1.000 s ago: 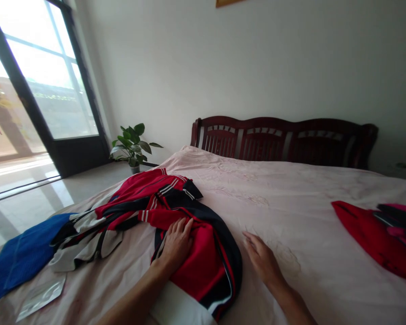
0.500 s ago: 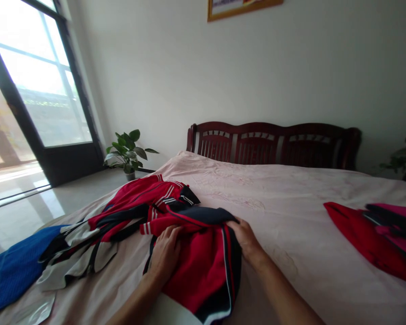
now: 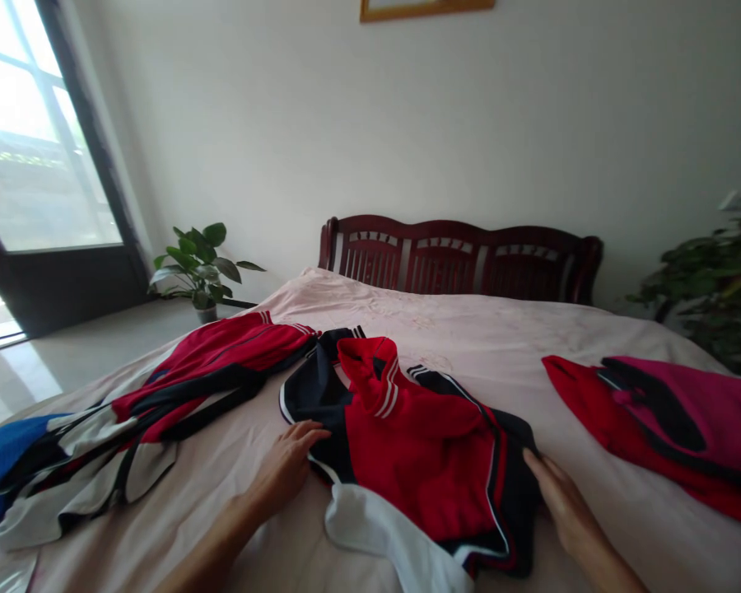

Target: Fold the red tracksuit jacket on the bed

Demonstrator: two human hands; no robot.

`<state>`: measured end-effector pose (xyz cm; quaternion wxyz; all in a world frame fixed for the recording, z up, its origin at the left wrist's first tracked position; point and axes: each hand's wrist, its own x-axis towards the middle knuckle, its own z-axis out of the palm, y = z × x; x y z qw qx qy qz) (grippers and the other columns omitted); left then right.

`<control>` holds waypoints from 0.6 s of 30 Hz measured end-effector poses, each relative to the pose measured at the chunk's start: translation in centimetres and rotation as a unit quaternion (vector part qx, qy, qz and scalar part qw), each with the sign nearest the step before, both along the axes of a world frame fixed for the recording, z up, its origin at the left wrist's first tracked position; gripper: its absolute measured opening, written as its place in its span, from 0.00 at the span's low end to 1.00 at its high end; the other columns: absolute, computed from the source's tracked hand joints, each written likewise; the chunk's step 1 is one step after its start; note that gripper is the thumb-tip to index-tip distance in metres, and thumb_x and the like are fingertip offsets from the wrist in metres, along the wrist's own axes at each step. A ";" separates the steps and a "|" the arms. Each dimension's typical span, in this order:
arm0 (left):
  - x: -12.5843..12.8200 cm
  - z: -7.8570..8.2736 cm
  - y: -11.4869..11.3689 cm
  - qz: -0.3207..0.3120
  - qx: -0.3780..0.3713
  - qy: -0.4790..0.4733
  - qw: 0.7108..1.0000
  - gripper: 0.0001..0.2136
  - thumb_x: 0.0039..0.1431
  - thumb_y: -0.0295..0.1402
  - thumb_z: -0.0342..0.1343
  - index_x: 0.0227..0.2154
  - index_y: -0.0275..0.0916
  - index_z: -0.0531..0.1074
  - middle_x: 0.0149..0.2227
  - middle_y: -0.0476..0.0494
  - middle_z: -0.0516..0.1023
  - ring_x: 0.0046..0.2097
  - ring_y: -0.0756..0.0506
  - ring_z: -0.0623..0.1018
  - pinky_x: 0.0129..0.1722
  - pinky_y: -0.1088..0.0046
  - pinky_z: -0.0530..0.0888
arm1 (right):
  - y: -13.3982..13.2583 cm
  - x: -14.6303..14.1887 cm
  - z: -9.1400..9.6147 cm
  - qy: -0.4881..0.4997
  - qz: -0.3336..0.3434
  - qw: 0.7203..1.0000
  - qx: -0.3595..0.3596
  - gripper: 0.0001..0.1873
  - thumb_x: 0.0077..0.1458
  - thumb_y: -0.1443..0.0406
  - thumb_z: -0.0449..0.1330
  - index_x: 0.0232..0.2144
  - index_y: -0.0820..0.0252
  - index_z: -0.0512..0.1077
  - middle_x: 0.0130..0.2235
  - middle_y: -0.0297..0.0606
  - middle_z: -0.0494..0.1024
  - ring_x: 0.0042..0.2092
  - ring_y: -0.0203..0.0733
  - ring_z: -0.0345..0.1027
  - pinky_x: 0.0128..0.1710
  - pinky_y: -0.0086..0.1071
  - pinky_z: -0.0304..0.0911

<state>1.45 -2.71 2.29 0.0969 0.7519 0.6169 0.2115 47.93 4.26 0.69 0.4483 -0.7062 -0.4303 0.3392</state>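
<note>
Jacket (image 3: 420, 445) lies between left hand (image 3: 281, 473) and right hand (image 3: 561, 515), tracksuit top (image 3: 203, 371) beside it.

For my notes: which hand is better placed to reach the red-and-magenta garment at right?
Right, likely: the right hand beside the red-and-navy jacket is closest to the red-and-magenta garment; the left hand lies beyond the jacket.

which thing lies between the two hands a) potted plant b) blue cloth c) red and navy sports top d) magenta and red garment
c, the red and navy sports top is spread on the pale pink bedspread, with the left hand at one edge and the right hand at the other.
</note>
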 end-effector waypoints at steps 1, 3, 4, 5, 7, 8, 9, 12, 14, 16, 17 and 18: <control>0.1 0.2 -0.2 -0.038 -0.014 0.003 0.999 0.36 0.43 0.16 0.46 0.56 0.51 0.70 0.62 0.48 0.68 0.64 0.44 0.65 0.64 0.62 0.62 | -0.3 0.1 0.6 0.003 -0.016 1.000 -0.014 0.41 0.54 0.48 0.54 0.62 0.68 0.62 0.58 0.54 0.72 0.58 0.55 0.68 0.55 0.43 0.67; 0.4 0.4 -0.4 -0.077 -0.035 0.019 0.996 0.37 0.41 0.17 0.48 0.56 0.54 0.70 0.63 0.50 0.67 0.67 0.42 0.61 0.65 0.58 0.60 | -0.7 -0.2 2.0 0.000 -0.043 0.999 -0.005 0.45 0.53 0.50 0.57 0.66 0.70 0.55 0.62 0.57 0.67 0.61 0.56 0.64 0.60 0.46 0.61; 0.5 0.4 -0.4 -0.075 -0.036 0.027 0.996 0.36 0.42 0.18 0.49 0.55 0.55 0.71 0.63 0.49 0.67 0.67 0.40 0.61 0.65 0.56 0.59 | -0.9 -0.6 2.5 0.015 -0.038 0.999 0.000 0.45 0.53 0.50 0.58 0.65 0.70 0.55 0.61 0.57 0.67 0.61 0.56 0.64 0.60 0.46 0.60; 0.7 0.3 -0.3 -0.062 -0.031 0.031 0.997 0.33 0.44 0.19 0.50 0.54 0.54 0.72 0.62 0.48 0.68 0.66 0.39 0.62 0.64 0.54 0.60 | -1.1 -1.1 3.0 0.045 -0.014 0.999 -0.002 0.43 0.52 0.51 0.59 0.64 0.69 0.59 0.60 0.56 0.70 0.60 0.56 0.65 0.60 0.46 0.61; 0.9 -0.1 0.1 -0.026 -0.012 0.009 1.000 0.26 0.49 0.22 0.50 0.49 0.51 0.75 0.58 0.45 0.72 0.61 0.38 0.68 0.61 0.54 0.63 | -1.4 -2.4 3.7 0.131 0.067 0.988 -0.036 0.34 0.52 0.52 0.60 0.56 0.67 0.69 0.54 0.53 0.76 0.56 0.56 0.71 0.56 0.46 0.66; 0.9 -0.2 0.5 -0.005 -0.001 -0.032 0.999 0.22 0.50 0.23 0.50 0.45 0.49 0.77 0.54 0.44 0.75 0.57 0.39 0.72 0.58 0.56 0.65 | -1.6 -3.1 4.0 0.173 0.105 0.978 -0.060 0.29 0.52 0.52 0.60 0.51 0.65 0.73 0.50 0.51 0.79 0.53 0.56 0.73 0.54 0.46 0.68; 0.9 -0.3 0.8 0.019 0.008 -0.089 0.996 0.18 0.51 0.24 0.51 0.41 0.47 0.77 0.48 0.44 0.78 0.52 0.40 0.74 0.55 0.58 0.67 | -1.7 -3.8 4.4 0.206 0.130 0.967 -0.079 0.26 0.52 0.51 0.60 0.47 0.64 0.76 0.48 0.50 0.81 0.51 0.56 0.74 0.52 0.46 0.70; 0.6 0.2 2.3 0.098 0.029 -0.269 0.958 0.09 0.53 0.30 0.51 0.34 0.42 0.76 0.31 0.47 0.78 0.38 0.44 0.77 0.43 0.66 0.72 | -1.7 -5.3 6.2 0.266 0.124 0.954 -0.056 0.23 0.55 0.51 0.55 0.42 0.61 0.78 0.45 0.47 0.82 0.51 0.55 0.75 0.50 0.45 0.71; 0.4 1.8 3.3 0.136 0.052 -0.343 0.928 0.10 0.56 0.37 0.49 0.37 0.41 0.72 0.26 0.51 0.75 0.31 0.46 0.76 0.34 0.70 0.72 | -1.7 -5.6 8.2 0.281 0.107 0.954 0.011 0.25 0.57 0.52 0.51 0.44 0.60 0.78 0.46 0.46 0.82 0.52 0.54 0.74 0.51 0.45 0.71; 0.4 4.7 4.1 0.146 0.100 -0.421 0.890 0.14 0.57 0.44 0.48 0.38 0.40 0.69 0.27 0.53 0.73 0.28 0.48 0.75 0.30 0.74 0.71 | -2.0 -5.7 10.7 0.269 0.103 0.953 0.095 0.27 0.58 0.52 0.50 0.49 0.60 0.76 0.49 0.46 0.80 0.54 0.54 0.72 0.52 0.46 0.70; 0.5 6.6 4.4 0.139 0.132 -0.467 0.863 0.15 0.57 0.46 0.48 0.37 0.40 0.68 0.28 0.54 0.73 0.28 0.50 0.74 0.29 0.76 0.71 | -2.4 -5.8 12.1 0.258 0.104 0.951 0.138 0.27 0.58 0.51 0.50 0.52 0.59 0.74 0.52 0.45 0.79 0.55 0.53 0.71 0.52 0.45 0.70; 0.6 8.8 4.5 0.124 0.178 -0.534 0.817 0.14 0.55 0.46 0.53 0.35 0.40 0.67 0.28 0.55 0.72 0.27 0.52 0.73 0.28 0.78 0.70 | -3.0 -5.9 13.5 0.250 0.099 0.946 0.181 0.28 0.59 0.51 0.49 0.54 0.58 0.72 0.54 0.44 0.77 0.56 0.53 0.70 0.53 0.45 0.70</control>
